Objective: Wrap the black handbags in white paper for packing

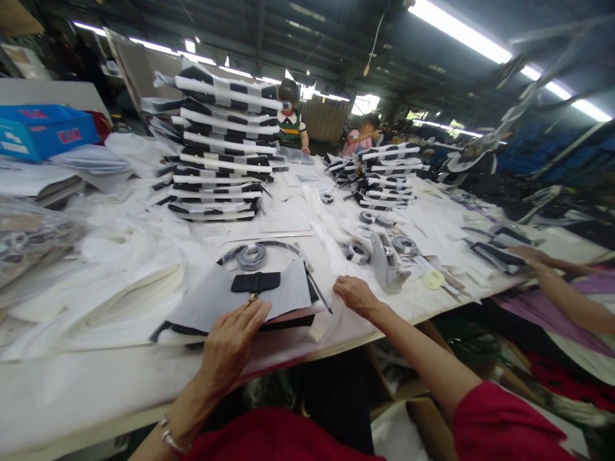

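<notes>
My left hand (235,342) lies with its fingers stretched out on the near edge of a black bag (293,320). A grey-white sheet (202,304) covers the bag's upper side. On that sheet, just beyond my fingertips, sits a black tab with a gold-coloured clasp (253,297). A coiled strap in clear wrapping (252,257) rests behind the bag, with a dark curved strap around it. To the right, my right hand (356,296) is closed low over the white table covering. Whatever its fingers pinch, if anything, is hidden.
Tall stacks of wrapped black bags (221,153) stand behind, with a second stack (389,176) further right. A grey tape dispenser (387,262) and wrapped coils (357,253) are near my right hand. White sheets (129,301) lie left. A co-worker's hands (531,256) work at right.
</notes>
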Demonstrator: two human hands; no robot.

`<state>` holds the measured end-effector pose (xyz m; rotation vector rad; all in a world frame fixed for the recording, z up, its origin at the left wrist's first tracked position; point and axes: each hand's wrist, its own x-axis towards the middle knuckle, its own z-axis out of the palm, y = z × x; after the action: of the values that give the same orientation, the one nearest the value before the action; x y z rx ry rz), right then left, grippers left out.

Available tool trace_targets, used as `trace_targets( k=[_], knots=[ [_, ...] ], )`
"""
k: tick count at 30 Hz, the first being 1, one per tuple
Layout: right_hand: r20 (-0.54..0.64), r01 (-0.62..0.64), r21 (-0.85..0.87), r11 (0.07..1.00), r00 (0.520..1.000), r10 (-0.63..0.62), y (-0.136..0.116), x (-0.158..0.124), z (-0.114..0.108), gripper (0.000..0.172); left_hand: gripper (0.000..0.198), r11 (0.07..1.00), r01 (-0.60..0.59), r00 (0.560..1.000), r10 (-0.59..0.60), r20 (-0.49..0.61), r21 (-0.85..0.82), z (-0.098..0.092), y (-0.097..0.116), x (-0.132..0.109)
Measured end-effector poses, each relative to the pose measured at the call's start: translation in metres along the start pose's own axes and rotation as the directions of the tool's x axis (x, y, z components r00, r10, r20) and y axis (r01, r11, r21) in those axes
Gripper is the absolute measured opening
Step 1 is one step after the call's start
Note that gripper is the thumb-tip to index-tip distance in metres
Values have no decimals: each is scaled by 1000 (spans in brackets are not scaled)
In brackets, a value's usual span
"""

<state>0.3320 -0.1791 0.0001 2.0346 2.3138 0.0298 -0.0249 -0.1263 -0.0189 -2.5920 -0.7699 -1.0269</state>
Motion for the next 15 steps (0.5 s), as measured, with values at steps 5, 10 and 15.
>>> trace_targets(
  k=[5,10,15],
  knots=[
    [-208,-22,59,998,978,34,16,-22,-8,16,52,998,-45,998,44,39,36,1,4,-1],
    [-398,48,372,927,910,112,16,-61,-35,15,47,995,-81,995,78,59,57,5,9,-4],
    [30,-317,790,524,875,483,4,-107,-90,30,48,994,-92,993,88,74,62,7,9,-6]
  ],
)
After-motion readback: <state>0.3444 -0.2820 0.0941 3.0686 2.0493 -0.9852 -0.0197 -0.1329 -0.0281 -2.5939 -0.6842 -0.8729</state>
